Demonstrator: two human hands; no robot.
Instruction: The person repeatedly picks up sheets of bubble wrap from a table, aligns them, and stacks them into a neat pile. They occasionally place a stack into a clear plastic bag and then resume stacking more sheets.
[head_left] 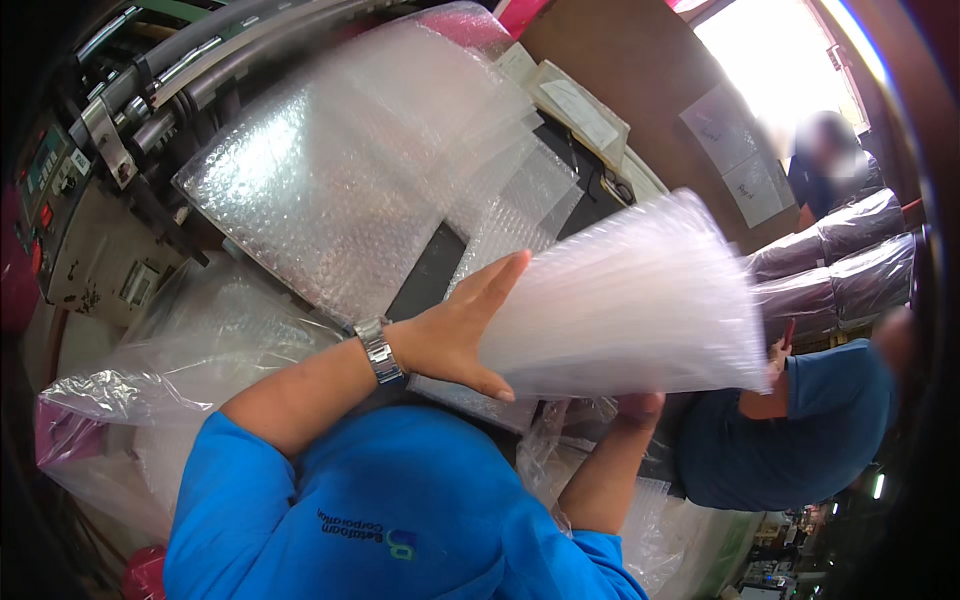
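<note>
A thick stack of clear bubble wrap sheets (630, 300) is raised in front of me, fanned and curved, its right end blurred by motion. My left hand (455, 325), with a metal watch on the wrist, has thumb and fingers spread wide against the stack's left end. My right hand (640, 408) is at the stack's lower edge and grips it from below; most of its fingers are hidden by the sheets. Behind the raised stack, more bubble wrap sheets (350, 170) lie in loose, overlapping layers on a dark table (425, 270).
A machine with metal rollers (150, 130) and a control box (60, 180) stands at left. Papers (580, 110) and scissors (618, 187) lie at the far table edge. A person in dark blue (790, 430) is close at right; another stands behind wrapped rolls (840, 240). Loose film (130, 390) hangs at left.
</note>
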